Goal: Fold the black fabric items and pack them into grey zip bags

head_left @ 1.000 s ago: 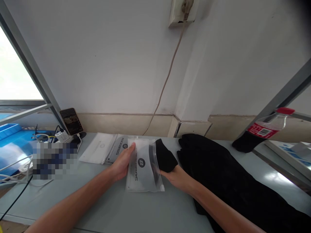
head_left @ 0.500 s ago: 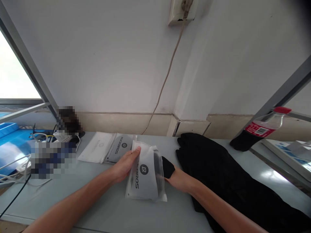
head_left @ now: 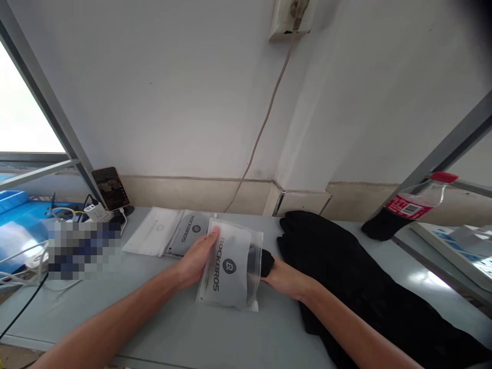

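Note:
My left hand grips the left edge of a frosted zip bag printed ROCKBROS, its thumb lying on the front. A grey sheet shows through the plastic. At the bag's open right side, my right hand is closed on a folded black cloth, part of which reaches into the bag. Fingers of the right hand are mostly hidden behind the cloth and bag. Beyond my left hand lie a second ROCKBROS bag with a grey front and a paler bag, side by side on the table.
Black garments lie piled on the grey table at the right. Behind them a cola bottle leans at a tilt. A phone, a charger and cables occupy the left end. A cord hangs down the wall from a socket.
The black cloth has gone a little farther into the bag, and less of it shows outside. The bag's top right corner now stands more squarely spread. My left hand keeps its hold.

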Demonstrator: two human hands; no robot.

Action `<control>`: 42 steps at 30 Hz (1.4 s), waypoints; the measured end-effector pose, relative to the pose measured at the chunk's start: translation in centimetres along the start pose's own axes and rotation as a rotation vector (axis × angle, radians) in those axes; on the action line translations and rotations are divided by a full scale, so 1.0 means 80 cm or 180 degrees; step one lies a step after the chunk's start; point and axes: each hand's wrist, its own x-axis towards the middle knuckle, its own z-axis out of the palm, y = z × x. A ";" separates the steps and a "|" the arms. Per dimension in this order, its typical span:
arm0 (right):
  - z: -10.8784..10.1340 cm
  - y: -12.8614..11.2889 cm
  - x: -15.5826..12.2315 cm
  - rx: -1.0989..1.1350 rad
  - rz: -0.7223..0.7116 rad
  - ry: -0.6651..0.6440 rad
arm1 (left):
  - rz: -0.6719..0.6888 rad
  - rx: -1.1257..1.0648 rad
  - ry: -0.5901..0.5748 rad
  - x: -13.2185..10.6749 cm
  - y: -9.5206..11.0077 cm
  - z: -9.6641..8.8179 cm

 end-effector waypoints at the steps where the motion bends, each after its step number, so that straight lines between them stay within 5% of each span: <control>1: -0.001 -0.001 -0.001 -0.0019 -0.0045 -0.0046 | 0.0066 -0.0024 0.0043 0.001 0.000 -0.001; 5: 0.004 -0.003 0.001 0.0409 -0.0198 0.0109 | 0.0069 -0.0005 -0.0034 0.001 -0.002 -0.001; 10: 0.005 -0.001 0.003 0.0690 0.0149 0.0079 | -0.0288 0.0186 -0.0163 -0.004 -0.007 0.006; 20: 0.004 0.000 0.021 0.0827 -0.0392 0.0750 | 0.0330 -0.0295 0.0765 0.005 -0.002 0.003; 23: 0.006 0.002 0.020 0.1029 -0.0238 0.0958 | 0.0172 -0.0132 0.0458 0.002 -0.003 0.002; 27: 0.008 -0.001 0.009 0.0609 0.0264 0.0196 | -0.0258 0.0321 -0.0217 -0.006 -0.003 0.002; 30: 0.011 -0.003 0.003 0.0512 0.0138 -0.0010 | -0.0255 0.0525 -0.0558 -0.009 0.000 0.002; 35: 0.010 -0.001 0.010 0.0244 -0.0233 0.0361 | -0.0040 0.0646 -0.0430 -0.006 -0.001 0.002; 38: 0.005 0.005 0.019 -0.0026 -0.0364 0.0984 | 0.0132 0.0679 -0.0454 -0.001 -0.008 0.003; 42: -0.002 0.009 0.027 -0.0059 -0.0729 0.1619 | 0.0471 0.0334 0.0299 0.005 -0.011 0.003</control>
